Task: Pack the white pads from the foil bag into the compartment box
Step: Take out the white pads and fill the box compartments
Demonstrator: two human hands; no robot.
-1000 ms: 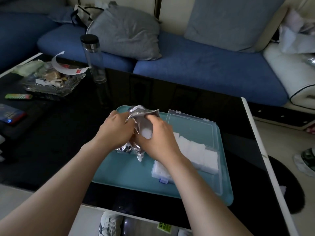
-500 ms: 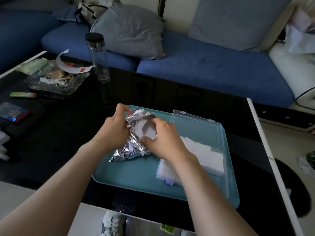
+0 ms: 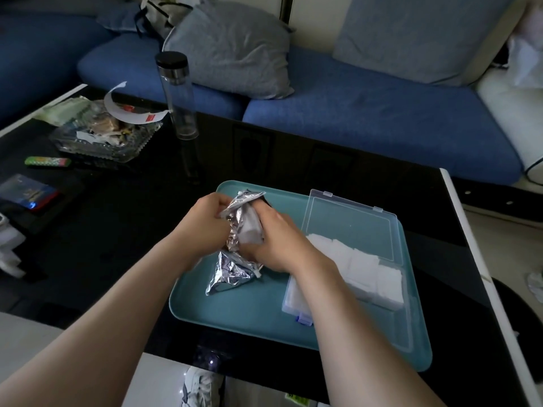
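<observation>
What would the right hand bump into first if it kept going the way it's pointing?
Most likely the foil bag: the right hand reaches into its mouth, gripping a white pad. Just beyond is the left hand, though depth is unclear.

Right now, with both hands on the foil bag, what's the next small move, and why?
Probably draw the right hand rightward, pulling the white pads clear of the foil bag. They already stick out of its mouth, the left hand holds the bag, and the open box lies just to the right.
</observation>
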